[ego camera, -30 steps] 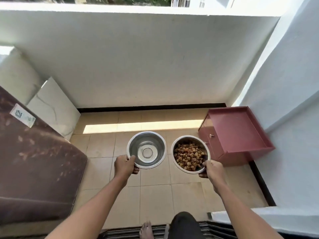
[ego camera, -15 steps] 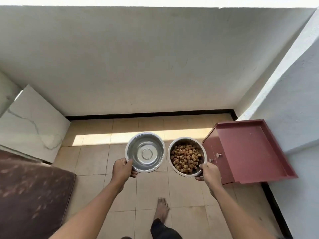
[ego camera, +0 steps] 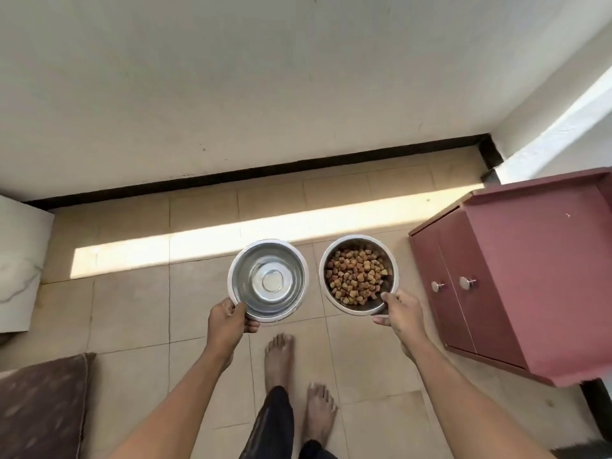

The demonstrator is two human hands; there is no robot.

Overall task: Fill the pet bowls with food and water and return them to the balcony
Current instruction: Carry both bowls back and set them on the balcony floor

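Observation:
I hold two round steel pet bowls side by side above the tiled balcony floor. My left hand grips the near rim of the left bowl; its shiny inside looks like it holds clear water, though I cannot be sure. My right hand pinches the near rim of the right bowl, which is filled with brown kibble. Both bowls are level and a small gap separates them.
A dark red low cabinet with two knobbed doors stands at the right. A white marble slab leans at the left, and a brown cushion lies at the lower left. The white parapet wall rises ahead. My bare feet stand below the bowls.
I have stepped forward onto the balcony and tilted my view down. The wall and cabinet are closer, and both feet now show. Both hands keep the same hold on the bowls.

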